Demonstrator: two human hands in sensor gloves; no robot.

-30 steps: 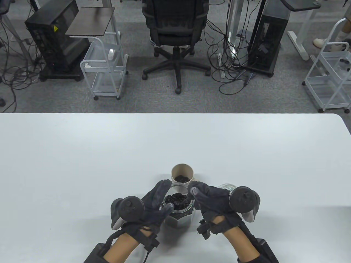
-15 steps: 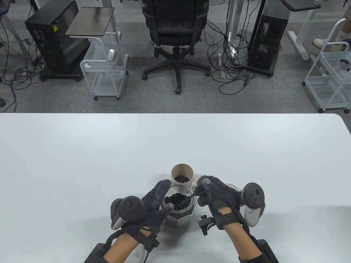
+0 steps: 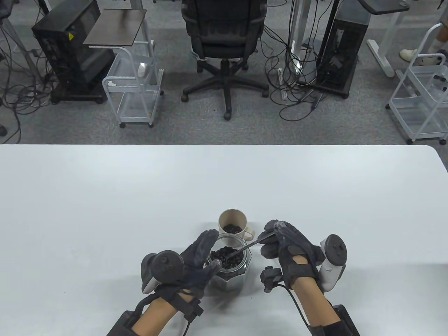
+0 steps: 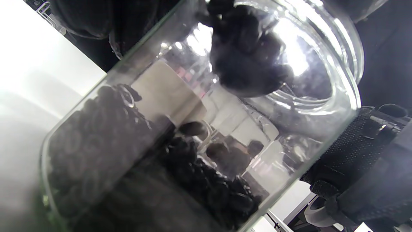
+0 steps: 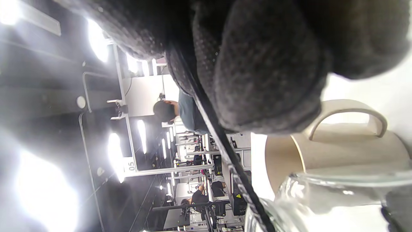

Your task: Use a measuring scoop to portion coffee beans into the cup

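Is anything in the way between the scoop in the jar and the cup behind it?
Nothing visible does. The scoop sits in the glass jar of beans; the beige cup stands just beyond the jar's rim, mouth open. The left hand holds the jar's left side, off that path.

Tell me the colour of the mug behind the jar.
Beige, or cream; the mug shows best in the table view.

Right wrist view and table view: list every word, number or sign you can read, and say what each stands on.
"05": a white plate on a pale frame in the room behind, seen sideways.
Yellow warning triangle, no words: side of a black cabinet on the floor.
Embossed marks along the scoop handle: too blurred to read.
Jar, cup, gloves: none.
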